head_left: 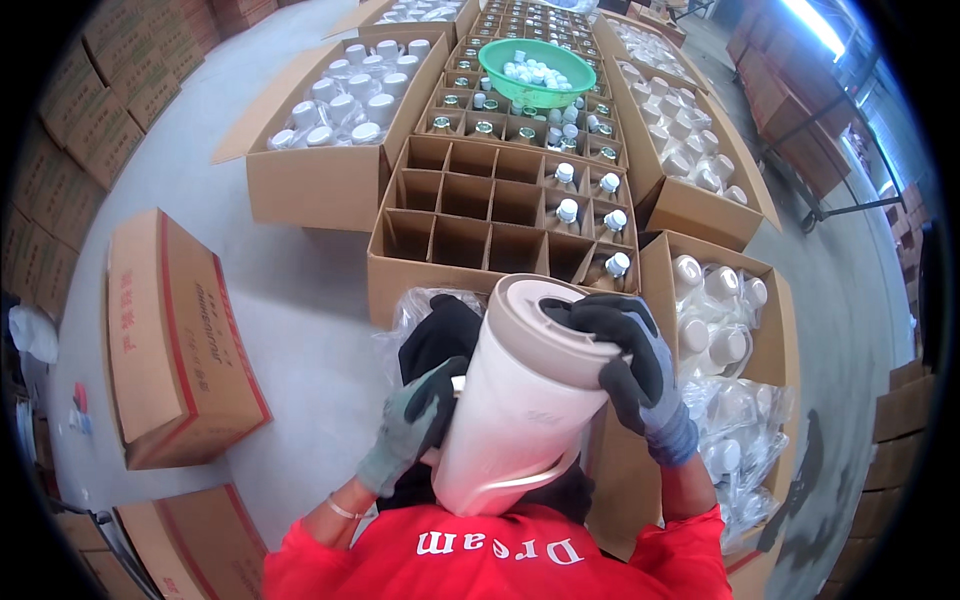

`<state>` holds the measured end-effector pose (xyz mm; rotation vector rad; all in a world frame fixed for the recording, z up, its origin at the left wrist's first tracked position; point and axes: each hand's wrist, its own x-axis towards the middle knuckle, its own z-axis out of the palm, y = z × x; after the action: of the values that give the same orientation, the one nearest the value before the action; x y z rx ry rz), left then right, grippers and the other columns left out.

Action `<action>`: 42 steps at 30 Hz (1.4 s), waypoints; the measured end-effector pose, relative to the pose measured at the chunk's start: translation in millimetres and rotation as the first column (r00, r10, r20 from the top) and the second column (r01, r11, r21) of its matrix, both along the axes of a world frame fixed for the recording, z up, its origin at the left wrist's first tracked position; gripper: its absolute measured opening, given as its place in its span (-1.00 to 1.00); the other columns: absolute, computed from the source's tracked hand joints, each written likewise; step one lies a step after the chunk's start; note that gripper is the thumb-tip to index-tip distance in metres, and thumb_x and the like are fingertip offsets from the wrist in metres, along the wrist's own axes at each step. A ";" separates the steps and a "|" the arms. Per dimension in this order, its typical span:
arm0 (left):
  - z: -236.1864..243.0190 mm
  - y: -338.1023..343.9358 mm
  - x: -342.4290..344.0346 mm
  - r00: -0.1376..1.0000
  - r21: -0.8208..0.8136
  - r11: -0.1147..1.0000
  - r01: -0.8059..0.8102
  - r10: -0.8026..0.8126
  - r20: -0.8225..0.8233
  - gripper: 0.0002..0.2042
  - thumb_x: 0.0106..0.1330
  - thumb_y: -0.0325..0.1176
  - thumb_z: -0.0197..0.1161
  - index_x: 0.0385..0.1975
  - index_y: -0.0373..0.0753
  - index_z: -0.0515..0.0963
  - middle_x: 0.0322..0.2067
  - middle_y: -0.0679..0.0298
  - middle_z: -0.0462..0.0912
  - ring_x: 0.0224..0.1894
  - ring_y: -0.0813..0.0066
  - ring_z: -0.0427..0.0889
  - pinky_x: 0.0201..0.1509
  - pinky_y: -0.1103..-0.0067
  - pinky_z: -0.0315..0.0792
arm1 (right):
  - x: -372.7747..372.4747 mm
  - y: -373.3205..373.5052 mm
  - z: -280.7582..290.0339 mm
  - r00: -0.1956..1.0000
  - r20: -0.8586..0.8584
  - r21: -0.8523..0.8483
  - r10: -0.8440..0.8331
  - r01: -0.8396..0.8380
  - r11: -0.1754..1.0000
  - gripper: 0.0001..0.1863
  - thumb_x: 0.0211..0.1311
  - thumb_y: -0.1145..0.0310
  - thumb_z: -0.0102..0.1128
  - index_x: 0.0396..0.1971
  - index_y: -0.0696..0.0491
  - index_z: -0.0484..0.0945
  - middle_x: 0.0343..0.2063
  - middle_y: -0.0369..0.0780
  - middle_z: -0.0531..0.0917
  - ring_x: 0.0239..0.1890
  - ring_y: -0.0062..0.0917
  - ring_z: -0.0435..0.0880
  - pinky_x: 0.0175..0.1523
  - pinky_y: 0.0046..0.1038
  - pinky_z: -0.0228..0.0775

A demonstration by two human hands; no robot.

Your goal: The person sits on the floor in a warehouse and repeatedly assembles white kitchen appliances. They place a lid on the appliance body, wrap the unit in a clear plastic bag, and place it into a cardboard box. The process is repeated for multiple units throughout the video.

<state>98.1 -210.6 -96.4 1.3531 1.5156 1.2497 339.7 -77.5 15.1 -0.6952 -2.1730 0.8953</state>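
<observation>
Head view: a white cylindrical vessel (525,430) is tilted in front of the person, its base close against the red shirt (470,555) and its open top leaning away over the dark trousers (437,335). A curved handle (530,476) shows low on its side. The gloved left hand (415,422) lies against the vessel's left side, fingers bent and close together around it; whether the tips clasp the small part jutting out there cannot be told. The gloved right hand (645,365) holds the upper rim from the right, some fingers curled over to the round opening and another digit pressed to the outer side; how far the tips reach inside is hidden. Just beyond the vessel stands a divided cardboard box (440,290), with white-capped bottles (566,212) in compartments along its right side. Farther off, a green basin (497,90) of white caps (537,72) rests on more divided boxes. An open carton (310,190) at the left holds plastic-wrapped white vessels (345,105), and another open carton (788,345), near the right hand, holds similar pieces under clear plastic (735,410). A closed carton (175,340) stands on the pale floor (300,325) to the left.
</observation>
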 end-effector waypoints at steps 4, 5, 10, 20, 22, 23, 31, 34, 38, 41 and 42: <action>40.4 -35.0 19.1 0.966 -0.074 0.964 0.255 -0.252 0.054 -0.52 0.26 -0.37 0.30 0.21 -0.24 0.46 -0.36 0.09 0.69 -0.42 0.26 0.64 -0.22 0.52 0.50 | -23.7 11.9 -19.9 0.961 0.136 0.246 -0.239 0.201 0.948 -0.75 0.14 0.39 0.11 -0.19 0.15 0.53 -0.24 -0.06 0.52 -0.18 -0.14 0.46 -0.03 -0.19 0.29; 43.0 -35.4 37.5 0.958 0.038 0.957 0.286 -0.287 0.014 -0.51 0.24 -0.37 0.32 0.20 -0.24 0.48 -0.38 0.11 0.68 -0.43 0.26 0.64 -0.19 0.54 0.49 | -31.2 18.3 -31.0 0.963 0.138 0.203 -0.232 0.202 0.958 -0.81 0.15 0.44 0.10 -0.23 0.15 0.52 -0.26 -0.09 0.53 -0.19 -0.15 0.47 -0.04 -0.18 0.29; 32.1 -23.0 28.8 0.719 0.095 0.938 0.335 -0.319 0.617 -0.53 0.32 -0.18 0.18 0.14 -0.36 0.51 -0.27 0.20 0.70 -0.35 0.50 0.65 -0.16 0.60 0.49 | -32.2 36.1 -19.5 0.991 0.123 0.201 -0.054 0.029 0.979 -0.67 0.14 0.33 0.21 -0.11 0.17 0.55 -0.12 -0.10 0.57 -0.04 -0.21 0.50 0.11 -0.19 0.29; -15.3 -3.1 93.1 0.954 0.454 0.860 0.235 -0.114 -0.279 -0.42 0.24 -0.54 0.24 0.31 -0.28 0.32 -0.02 0.17 0.63 -0.38 0.61 0.59 -0.29 0.63 0.44 | -62.6 56.3 -16.2 0.948 0.314 -0.108 -0.053 0.091 0.990 -0.56 0.25 0.06 0.21 -0.06 0.12 0.59 -0.26 -0.03 0.67 -0.18 -0.26 0.67 -0.04 -0.34 0.46; 10.2 -7.6 55.7 0.835 0.144 0.925 0.350 -0.378 0.400 -0.56 0.33 -0.47 0.16 0.23 -0.32 0.41 0.00 0.20 0.62 -0.18 0.56 0.63 -0.10 0.63 0.51 | -54.4 61.1 -2.5 0.973 0.202 -0.196 0.107 -0.067 0.978 -0.56 0.25 0.11 0.22 -0.03 0.14 0.57 -0.26 -0.02 0.66 -0.16 -0.26 0.67 -0.02 -0.35 0.46; 24.4 -8.9 30.7 0.665 0.102 0.909 0.404 -0.369 0.650 -0.62 0.37 -0.43 0.11 0.18 -0.34 0.46 0.00 0.21 0.62 -0.09 0.55 0.65 -0.03 0.63 0.54 | -45.6 64.7 -0.7 0.978 0.086 -0.212 0.191 -0.169 0.963 -0.56 0.25 0.12 0.22 -0.02 0.14 0.57 -0.26 -0.02 0.66 -0.16 -0.26 0.67 -0.01 -0.36 0.46; 4.9 -3.4 108.0 0.910 0.176 0.897 0.405 -0.376 -0.178 -0.48 0.34 -0.33 0.22 0.31 -0.15 0.34 -0.20 0.03 0.61 -0.28 0.31 0.66 -0.16 0.41 0.48 | -64.1 46.3 -11.6 0.763 0.614 0.203 -0.202 0.095 0.975 -0.51 0.31 -0.06 0.09 -0.02 0.04 0.60 -0.17 -0.06 0.68 -0.15 -0.18 0.67 -0.06 -0.25 0.48; 18.0 -9.4 49.0 0.790 0.095 0.877 0.472 -0.468 0.397 -0.52 0.34 -0.35 0.21 0.27 -0.25 0.39 -0.29 0.17 0.69 -0.47 0.62 0.63 -0.35 0.59 0.48 | -41.1 59.0 18.6 0.883 0.448 -0.260 0.139 -0.020 0.965 -0.49 0.29 0.10 0.19 0.14 0.09 0.51 -0.06 -0.14 0.68 -0.03 -0.48 0.66 0.06 -0.38 0.45; 4.7 -11.7 23.6 0.675 0.106 0.913 0.394 -0.366 0.640 -0.63 0.36 -0.44 0.05 0.15 -0.34 0.49 -0.48 0.36 0.61 -0.52 0.70 0.51 -0.39 0.70 0.46 | -10.3 74.1 -36.7 0.956 -0.039 -0.314 0.292 -0.289 0.904 -0.47 0.34 0.11 0.09 0.18 0.15 0.47 0.06 -0.18 0.60 0.19 -0.47 0.48 0.31 -0.45 0.21; 15.5 -9.4 83.2 0.955 0.156 0.950 0.272 -0.286 0.074 -0.49 0.27 -0.45 0.19 0.27 -0.30 0.36 -0.41 0.30 0.63 -0.48 0.60 0.56 -0.35 0.58 0.44 | -50.8 64.2 -33.9 0.928 0.366 -0.185 -0.064 0.140 0.973 -0.42 0.34 -0.05 0.03 -0.03 0.23 0.58 -0.16 -0.08 0.70 -0.05 -0.34 0.65 0.12 -0.36 0.39; 17.1 -9.5 96.3 0.941 0.129 0.949 0.286 -0.252 -0.228 -0.45 0.26 -0.46 0.21 0.30 -0.25 0.33 -0.28 0.21 0.68 -0.45 0.52 0.58 -0.31 0.51 0.45 | -63.6 54.0 -24.6 0.837 0.510 -0.044 -0.199 0.256 0.966 -0.41 0.34 -0.07 0.03 -0.08 0.24 0.60 -0.23 -0.06 0.71 -0.11 -0.29 0.67 0.08 -0.34 0.41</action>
<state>194.4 -220.2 -79.2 1.7808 1.3291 1.1008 276.1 -23.5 -9.6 -1.3411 -2.4227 0.7694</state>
